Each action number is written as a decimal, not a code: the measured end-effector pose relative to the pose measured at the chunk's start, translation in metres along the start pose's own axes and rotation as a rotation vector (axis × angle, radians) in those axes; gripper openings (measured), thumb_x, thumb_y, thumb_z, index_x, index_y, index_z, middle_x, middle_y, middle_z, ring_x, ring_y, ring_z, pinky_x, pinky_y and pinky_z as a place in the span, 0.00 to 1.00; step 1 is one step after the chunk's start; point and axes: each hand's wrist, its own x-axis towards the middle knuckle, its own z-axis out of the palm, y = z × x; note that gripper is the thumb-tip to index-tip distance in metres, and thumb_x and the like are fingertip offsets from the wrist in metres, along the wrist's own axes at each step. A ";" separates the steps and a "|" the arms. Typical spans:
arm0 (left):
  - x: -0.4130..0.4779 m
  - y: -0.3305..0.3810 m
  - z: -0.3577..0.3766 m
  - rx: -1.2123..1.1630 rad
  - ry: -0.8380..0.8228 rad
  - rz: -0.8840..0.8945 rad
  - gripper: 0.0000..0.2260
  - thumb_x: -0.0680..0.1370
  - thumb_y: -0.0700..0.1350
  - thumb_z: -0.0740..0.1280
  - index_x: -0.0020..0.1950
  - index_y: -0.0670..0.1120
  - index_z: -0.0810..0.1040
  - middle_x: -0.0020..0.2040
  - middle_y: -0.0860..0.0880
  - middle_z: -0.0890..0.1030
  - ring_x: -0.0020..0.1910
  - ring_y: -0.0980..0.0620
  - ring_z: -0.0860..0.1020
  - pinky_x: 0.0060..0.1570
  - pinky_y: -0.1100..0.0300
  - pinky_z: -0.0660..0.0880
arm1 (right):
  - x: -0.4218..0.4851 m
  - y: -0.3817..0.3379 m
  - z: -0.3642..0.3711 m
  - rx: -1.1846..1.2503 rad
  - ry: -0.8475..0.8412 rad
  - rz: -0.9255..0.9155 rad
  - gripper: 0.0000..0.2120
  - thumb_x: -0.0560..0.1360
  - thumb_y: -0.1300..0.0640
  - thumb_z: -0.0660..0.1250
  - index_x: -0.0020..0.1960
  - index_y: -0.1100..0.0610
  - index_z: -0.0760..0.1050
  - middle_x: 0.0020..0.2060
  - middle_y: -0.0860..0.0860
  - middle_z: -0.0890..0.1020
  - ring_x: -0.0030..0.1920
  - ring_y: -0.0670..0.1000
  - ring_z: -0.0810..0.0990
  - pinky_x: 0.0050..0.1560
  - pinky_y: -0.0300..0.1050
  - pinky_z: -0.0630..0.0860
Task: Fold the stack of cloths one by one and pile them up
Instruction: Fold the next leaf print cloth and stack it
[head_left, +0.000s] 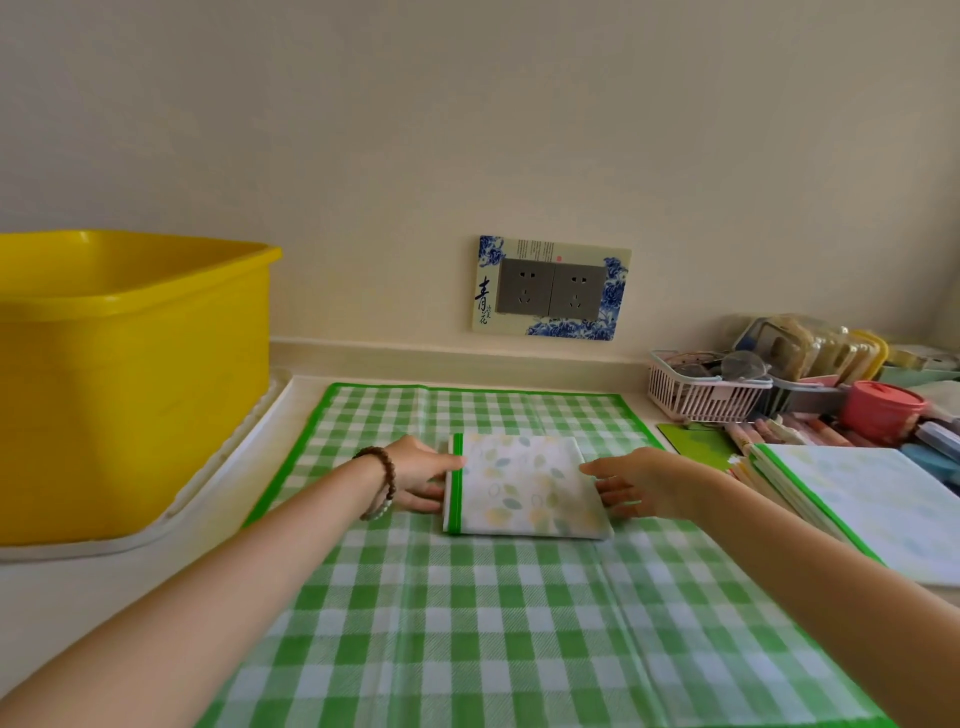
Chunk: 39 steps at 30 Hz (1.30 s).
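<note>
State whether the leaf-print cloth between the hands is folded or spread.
Folded. The leaf-print cloth lies as a compact rectangle on the spread checked cloth, with layered edges showing along its green-trimmed left side.

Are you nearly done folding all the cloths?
Not nearly. Done: one leaf-print cloth lies folded small on the green checked cloth. In hand: the left hand and right hand touch its two sides, seemingly squaring it up. Left: the stack of flat cloths on the right is not yet folded, and no pile of folded ones shows.
</note>
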 end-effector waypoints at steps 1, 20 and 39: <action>-0.001 0.000 0.001 0.007 0.003 -0.002 0.15 0.77 0.43 0.67 0.62 0.40 0.74 0.46 0.48 0.82 0.42 0.54 0.81 0.40 0.59 0.80 | -0.002 -0.001 0.001 0.023 -0.004 0.009 0.17 0.73 0.60 0.71 0.58 0.66 0.73 0.42 0.57 0.79 0.38 0.53 0.78 0.37 0.44 0.76; -0.029 0.054 0.107 -0.248 -0.316 0.127 0.05 0.78 0.43 0.65 0.52 0.43 0.77 0.44 0.46 0.82 0.41 0.51 0.81 0.40 0.61 0.80 | -0.084 0.003 -0.110 0.175 0.037 -0.238 0.10 0.76 0.59 0.65 0.56 0.60 0.77 0.50 0.58 0.83 0.45 0.57 0.82 0.42 0.52 0.80; -0.011 0.102 0.309 -0.392 -0.321 0.103 0.05 0.75 0.35 0.68 0.43 0.43 0.75 0.39 0.45 0.79 0.36 0.53 0.78 0.27 0.65 0.78 | -0.079 0.089 -0.288 0.211 0.464 -0.074 0.39 0.65 0.59 0.77 0.71 0.47 0.65 0.55 0.58 0.81 0.50 0.59 0.82 0.44 0.55 0.80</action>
